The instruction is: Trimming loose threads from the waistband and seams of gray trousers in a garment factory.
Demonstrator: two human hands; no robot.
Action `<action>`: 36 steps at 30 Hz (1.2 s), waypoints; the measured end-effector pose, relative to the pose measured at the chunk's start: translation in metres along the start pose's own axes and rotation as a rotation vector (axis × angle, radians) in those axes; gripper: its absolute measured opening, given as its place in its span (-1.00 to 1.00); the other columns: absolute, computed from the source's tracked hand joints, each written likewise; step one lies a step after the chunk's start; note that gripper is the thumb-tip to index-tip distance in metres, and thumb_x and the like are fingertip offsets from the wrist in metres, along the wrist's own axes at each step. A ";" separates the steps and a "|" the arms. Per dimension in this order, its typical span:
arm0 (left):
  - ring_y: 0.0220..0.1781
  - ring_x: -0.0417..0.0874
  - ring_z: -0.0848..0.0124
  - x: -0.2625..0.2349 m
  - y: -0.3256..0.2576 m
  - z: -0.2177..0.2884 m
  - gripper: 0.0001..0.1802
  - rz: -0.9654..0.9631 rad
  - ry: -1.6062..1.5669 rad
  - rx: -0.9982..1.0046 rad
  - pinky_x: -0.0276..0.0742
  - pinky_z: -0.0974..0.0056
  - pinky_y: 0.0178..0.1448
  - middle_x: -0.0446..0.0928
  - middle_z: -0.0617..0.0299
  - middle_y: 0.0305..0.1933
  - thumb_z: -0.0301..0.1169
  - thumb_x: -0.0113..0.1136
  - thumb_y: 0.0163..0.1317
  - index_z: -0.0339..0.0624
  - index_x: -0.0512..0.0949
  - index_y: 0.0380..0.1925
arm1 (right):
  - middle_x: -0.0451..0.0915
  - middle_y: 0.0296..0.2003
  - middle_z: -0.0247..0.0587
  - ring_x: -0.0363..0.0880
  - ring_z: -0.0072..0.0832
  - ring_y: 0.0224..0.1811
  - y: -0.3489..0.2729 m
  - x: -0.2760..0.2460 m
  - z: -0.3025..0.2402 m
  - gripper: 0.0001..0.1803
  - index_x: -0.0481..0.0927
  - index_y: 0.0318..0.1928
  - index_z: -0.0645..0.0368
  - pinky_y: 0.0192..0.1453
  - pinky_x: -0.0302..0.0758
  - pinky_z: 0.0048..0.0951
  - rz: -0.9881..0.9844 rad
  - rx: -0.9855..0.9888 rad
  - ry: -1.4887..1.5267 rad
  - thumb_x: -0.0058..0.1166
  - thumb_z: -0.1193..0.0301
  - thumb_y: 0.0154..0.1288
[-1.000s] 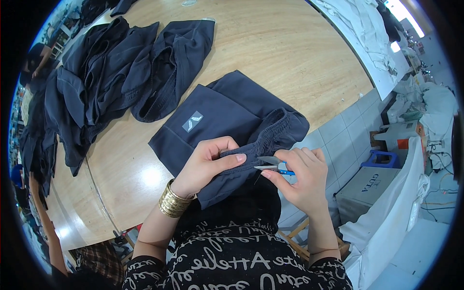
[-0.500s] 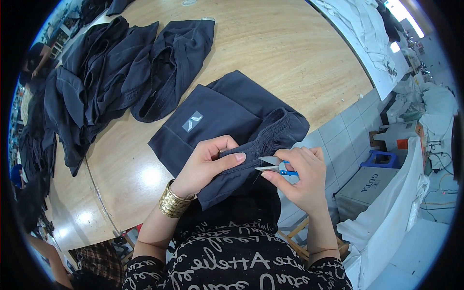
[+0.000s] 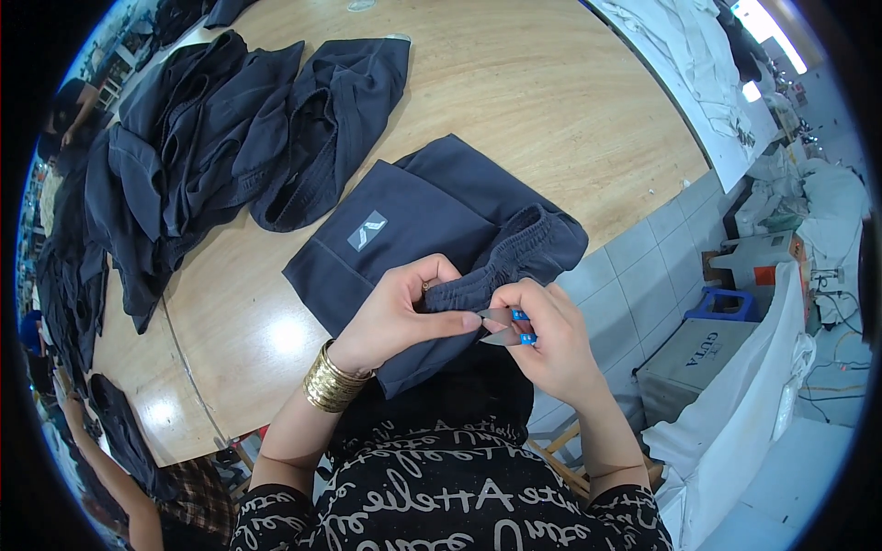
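Note:
Dark navy shorts (image 3: pixel 418 204) with a small light patch lie folded at the table's near edge. Their gathered elastic waistband (image 3: pixel 524 250) curves up on the right. My left hand (image 3: pixel 400 308) is closed on the near part of that waistband, thumb stretched along it. In my right hand (image 3: pixel 554 354) are thread snips (image 3: pixel 501 339) with blue parts, the blades apart and pointing left, close to my left thumb tip. Right-hand fingertips meet the waistband edge beside the left thumb. Whether a thread lies between the blades is too small to tell.
A heap of similar dark garments (image 3: pixel 184 156) covers the table's left side. Beyond the wooden table's (image 3: pixel 551 83) right edge are white cloth (image 3: pixel 680 55), a grey box (image 3: pixel 694 354) and a blue stool (image 3: pixel 721 303). A co-worker's arm (image 3: pixel 115 473) is at lower left.
My right hand has moved left with the snips, up to my left thumb. The waistband's near edge has shifted in my left hand. At lower left, a co-worker's arm and a dark garment have moved up.

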State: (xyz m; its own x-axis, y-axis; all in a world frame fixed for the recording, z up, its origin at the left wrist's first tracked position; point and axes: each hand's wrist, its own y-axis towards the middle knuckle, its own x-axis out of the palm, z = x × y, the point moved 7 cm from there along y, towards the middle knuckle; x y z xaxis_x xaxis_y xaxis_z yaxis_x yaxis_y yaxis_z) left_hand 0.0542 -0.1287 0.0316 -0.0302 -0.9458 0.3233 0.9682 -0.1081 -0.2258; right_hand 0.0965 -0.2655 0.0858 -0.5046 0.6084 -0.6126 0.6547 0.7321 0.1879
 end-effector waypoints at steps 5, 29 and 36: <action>-0.29 0.55 0.67 -0.005 0.001 0.004 -0.71 0.109 -0.184 0.078 0.49 0.53 -0.19 0.57 0.32 -0.27 -0.60 0.35 0.11 -0.18 0.41 -0.28 | 0.51 -0.44 -0.36 0.38 -0.54 -0.52 -0.010 0.001 0.015 -0.76 0.41 -0.21 0.15 -0.27 0.33 -0.50 0.081 0.274 0.462 0.17 0.59 0.14; -0.21 0.55 0.63 0.008 0.001 0.006 -0.64 0.361 -0.047 0.357 0.48 0.50 -0.14 0.53 0.25 -0.27 -0.63 0.35 0.08 -0.22 0.32 -0.27 | 0.50 -0.50 -0.46 0.37 -0.51 -0.45 -0.013 -0.018 -0.007 -0.73 0.55 -0.25 0.06 -0.24 0.08 -0.37 0.352 -0.005 -0.533 0.27 0.19 0.16; -0.23 0.48 0.65 0.006 -0.002 0.007 -0.63 0.405 0.106 0.415 0.42 0.51 -0.14 0.45 0.32 -0.30 -0.61 0.39 0.05 -0.23 0.35 -0.28 | 0.48 -0.50 -0.46 0.37 -0.51 -0.45 -0.014 -0.018 -0.009 -0.72 0.57 -0.24 0.05 -0.24 0.07 -0.37 0.333 0.002 -0.561 0.26 0.18 0.15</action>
State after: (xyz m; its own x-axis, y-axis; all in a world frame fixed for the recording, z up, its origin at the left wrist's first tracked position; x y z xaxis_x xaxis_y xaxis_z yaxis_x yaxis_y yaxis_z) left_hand 0.0535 -0.1315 0.0409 0.3585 -0.9143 0.1882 0.9233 0.3771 0.0732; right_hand 0.0914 -0.2839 0.1006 0.0951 0.5499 -0.8298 0.7266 0.5314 0.4354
